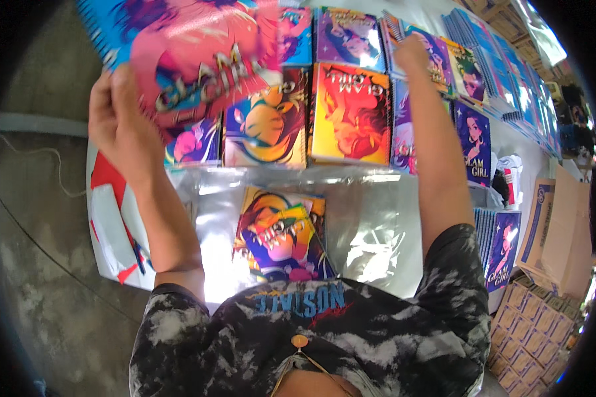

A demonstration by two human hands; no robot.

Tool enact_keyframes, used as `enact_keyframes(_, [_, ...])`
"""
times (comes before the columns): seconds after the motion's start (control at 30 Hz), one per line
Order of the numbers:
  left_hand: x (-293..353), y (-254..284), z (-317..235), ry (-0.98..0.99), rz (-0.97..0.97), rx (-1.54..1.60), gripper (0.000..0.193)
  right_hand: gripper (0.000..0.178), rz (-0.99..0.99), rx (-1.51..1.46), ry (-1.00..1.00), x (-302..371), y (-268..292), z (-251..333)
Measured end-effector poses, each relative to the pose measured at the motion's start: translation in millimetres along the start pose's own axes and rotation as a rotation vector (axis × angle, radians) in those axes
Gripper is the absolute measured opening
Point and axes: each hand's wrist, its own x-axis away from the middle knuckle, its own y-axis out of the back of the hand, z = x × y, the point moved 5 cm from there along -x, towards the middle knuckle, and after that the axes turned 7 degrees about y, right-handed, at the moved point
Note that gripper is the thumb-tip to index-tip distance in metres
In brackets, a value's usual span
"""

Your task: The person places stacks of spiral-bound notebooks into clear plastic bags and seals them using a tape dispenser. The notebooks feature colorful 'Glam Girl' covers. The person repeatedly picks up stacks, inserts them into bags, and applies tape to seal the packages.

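My left hand point(116, 109) is closed on the lower left edge of a spiral notebook point(205, 49) with a pink and blue cover. That notebook is raised, tilted and partly cut off by the picture's top. Reaching across the table, my right hand point(412, 54) has its fingers closed at the coil edge of a purple-covered spiral notebook point(436, 54) in the far row. Between my arms, close to my body, lies a small pile of spiral notebooks point(288, 241), askew to each other, the top one purple, yellow and orange.
Two rows of notebook stacks cover the far table, among them a red and orange one point(351, 112) and a brown-gold one point(265, 126). Blue-edged stacks point(503, 63) line the far right. Cardboard boxes point(533, 324) stand lower right. Red and white material point(109, 218) lies at the left edge.
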Motion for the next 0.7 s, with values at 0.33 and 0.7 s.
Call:
enact_keyframes(0.33, [262.6,141.9,105.1,0.981,0.394,-0.163,0.019,0.021,-0.065,-1.484,0.127,103.8,147.9,-38.3])
enact_keyframes(0.7, [167.3,197.6,-43.2,0.029,0.066,-0.585,0.033,0.021,0.202,-0.46,1.27,411.3,75.9,80.3])
